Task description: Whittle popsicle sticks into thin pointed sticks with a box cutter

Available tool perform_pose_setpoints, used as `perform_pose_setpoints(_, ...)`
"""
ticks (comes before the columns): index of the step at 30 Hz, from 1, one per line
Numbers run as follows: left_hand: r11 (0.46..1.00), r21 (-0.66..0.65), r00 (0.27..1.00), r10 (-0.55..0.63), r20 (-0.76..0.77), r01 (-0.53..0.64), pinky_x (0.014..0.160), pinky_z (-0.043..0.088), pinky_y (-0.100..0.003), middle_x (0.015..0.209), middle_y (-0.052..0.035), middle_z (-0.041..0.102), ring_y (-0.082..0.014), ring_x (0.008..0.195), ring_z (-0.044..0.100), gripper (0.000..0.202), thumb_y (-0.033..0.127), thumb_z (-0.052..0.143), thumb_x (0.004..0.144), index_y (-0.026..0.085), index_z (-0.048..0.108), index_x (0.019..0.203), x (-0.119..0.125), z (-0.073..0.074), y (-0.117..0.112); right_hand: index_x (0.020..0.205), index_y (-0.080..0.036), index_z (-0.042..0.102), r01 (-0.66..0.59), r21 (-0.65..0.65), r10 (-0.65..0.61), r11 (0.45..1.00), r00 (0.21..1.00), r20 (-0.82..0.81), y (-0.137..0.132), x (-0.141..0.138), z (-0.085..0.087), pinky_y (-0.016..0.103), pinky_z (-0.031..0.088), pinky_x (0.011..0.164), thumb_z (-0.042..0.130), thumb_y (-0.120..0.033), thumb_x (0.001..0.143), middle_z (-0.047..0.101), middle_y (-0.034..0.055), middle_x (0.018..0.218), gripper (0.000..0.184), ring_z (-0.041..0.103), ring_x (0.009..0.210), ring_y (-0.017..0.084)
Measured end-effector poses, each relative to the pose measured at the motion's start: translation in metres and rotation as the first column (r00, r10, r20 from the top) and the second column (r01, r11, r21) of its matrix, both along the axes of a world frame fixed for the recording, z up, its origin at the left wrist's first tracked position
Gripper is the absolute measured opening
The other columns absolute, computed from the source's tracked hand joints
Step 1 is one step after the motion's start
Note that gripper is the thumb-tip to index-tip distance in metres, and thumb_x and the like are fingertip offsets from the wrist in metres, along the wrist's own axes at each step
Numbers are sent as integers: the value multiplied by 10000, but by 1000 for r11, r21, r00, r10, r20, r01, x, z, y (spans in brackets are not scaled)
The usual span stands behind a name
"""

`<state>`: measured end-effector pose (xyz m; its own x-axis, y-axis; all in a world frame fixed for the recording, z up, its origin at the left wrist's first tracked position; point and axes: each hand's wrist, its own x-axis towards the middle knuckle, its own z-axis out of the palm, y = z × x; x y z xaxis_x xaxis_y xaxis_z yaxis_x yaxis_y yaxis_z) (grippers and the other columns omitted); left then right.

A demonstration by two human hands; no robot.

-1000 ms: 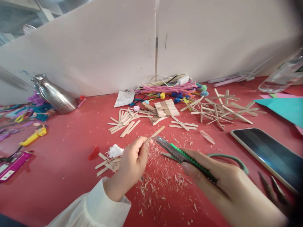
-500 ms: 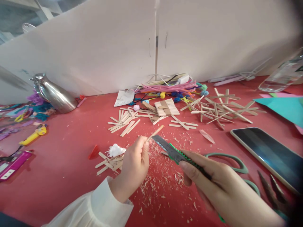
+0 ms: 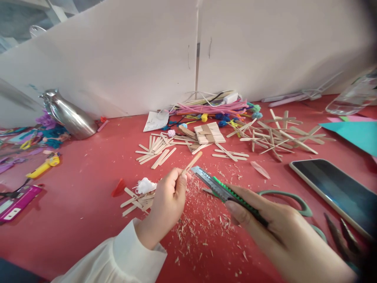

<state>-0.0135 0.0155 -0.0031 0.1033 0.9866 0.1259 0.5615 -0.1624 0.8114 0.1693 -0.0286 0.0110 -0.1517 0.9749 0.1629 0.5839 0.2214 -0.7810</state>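
Pinched between the thumb and fingers of my left hand point(image 3: 170, 200) is a wooden craft stick point(image 3: 193, 161), slanting up to the right. My right hand point(image 3: 273, 224) is wrapped round a green and black utility knife point(image 3: 226, 190) with its blade out. The blade's tip is close to the craft stick's right side; a small gap seems to lie between them. Thin wood shavings point(image 3: 203, 232) are scattered on the red table point(image 3: 97, 243) below both hands. Short cut sticks point(image 3: 137, 202) lie left of my left hand, beside a white crumpled piece point(image 3: 145, 185).
Loose craft sticks point(image 3: 282, 133) and a bundled stack of sticks point(image 3: 209, 133) lie farther back. At right are a phone point(image 3: 335, 188), green-handled scissors point(image 3: 303, 204) and pliers point(image 3: 338, 236). A steel jug point(image 3: 70, 116) stands at left, near a yellow glue gun point(image 3: 44, 167).
The craft stick has turned in my left hand, showing more of its flat face. The knife blade has tilted, catching more light, and sits slightly apart from the stick. The view has shifted slightly.
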Motion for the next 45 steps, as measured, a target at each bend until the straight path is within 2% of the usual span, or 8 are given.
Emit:
perform_pose_setpoints(11, 1000, 18, 997, -1, -81, 2, 505, 297, -230, 595, 28, 421, -116, 521, 403, 264, 342, 313, 921, 183, 454, 764, 4, -1, -3, 638, -217, 479, -9, -48, 9, 999, 1000, 13, 1, -3, 1, 205, 320, 375, 407, -430, 872, 458, -50, 466, 325, 410, 397, 85)
perform_pose_setpoints(17, 998, 61, 991, 0, -131, 8, 535, 311, -236, 626, 25, 423, -121, 552, 409, 244, 307, 308, 921, 197, 379, 716, 6, -5, -1, 628, -230, 414, -54, -329, -6, 943, 984, -178, 2, -7, 2, 194, 241, 287, 380, -486, 869, 361, -93, 381, 354, 342, 284, 64)
perform_pose_setpoints(21, 999, 35, 997, -16, -71, 18, 528, 332, -231, 616, 24, 456, -117, 543, 438, 251, 330, 312, 926, 186, 449, 772, 5, -4, 0, 650, -221, 471, -36, -105, 35, 994, 999, -18, 5, -4, 1, 204, 324, 363, 401, -424, 874, 486, -47, 461, 310, 435, 389, 86)
perform_pose_setpoints(24, 1000, 6, 999, -23, -33, 23, 511, 336, -226, 609, 23, 474, -113, 524, 439, 271, 359, 318, 926, 179, 496, 828, 3, -2, 0, 662, -216, 498, -19, 7, 18, 1000, 998, 57, 5, -2, 0, 213, 333, 384, 406, -404, 878, 506, -39, 474, 301, 440, 411, 92)
perform_pose_setpoints(32, 999, 23, 998, -26, -51, 27, 531, 348, -227, 635, 14, 496, -117, 540, 440, 222, 294, 322, 920, 179, 497, 847, 4, -2, -2, 638, -218, 470, -11, -43, 14, 999, 999, 51, 1, -5, 1, 216, 330, 402, 397, -422, 880, 480, -44, 475, 325, 420, 422, 90)
perform_pose_setpoints(38, 997, 71, 995, -11, -99, 18, 521, 321, -224, 621, 19, 442, -121, 548, 419, 235, 286, 326, 911, 192, 417, 717, 5, -3, -1, 629, -225, 429, -14, -225, -19, 974, 990, -143, 0, -8, 2, 196, 246, 299, 404, -440, 872, 416, -73, 441, 325, 347, 317, 63)
perform_pose_setpoints(42, 999, -35, 999, -24, 34, 25, 506, 325, -216, 599, 34, 425, -110, 523, 401, 235, 337, 348, 911, 184, 500, 818, 5, -1, -1, 637, -217, 470, -12, -47, 13, 999, 1000, 20, 3, -4, 3, 203, 315, 363, 419, -418, 864, 479, -44, 468, 308, 421, 396, 86)
perform_pose_setpoints(45, 989, -131, 980, -40, 193, 66, 472, 294, -202, 557, 56, 367, -93, 480, 340, 247, 360, 362, 907, 180, 522, 855, 4, -1, 0, 643, -214, 485, -38, 9, 37, 999, 996, 82, 5, 0, 0, 209, 307, 351, 404, -418, 866, 477, -42, 449, 313, 417, 376, 90)
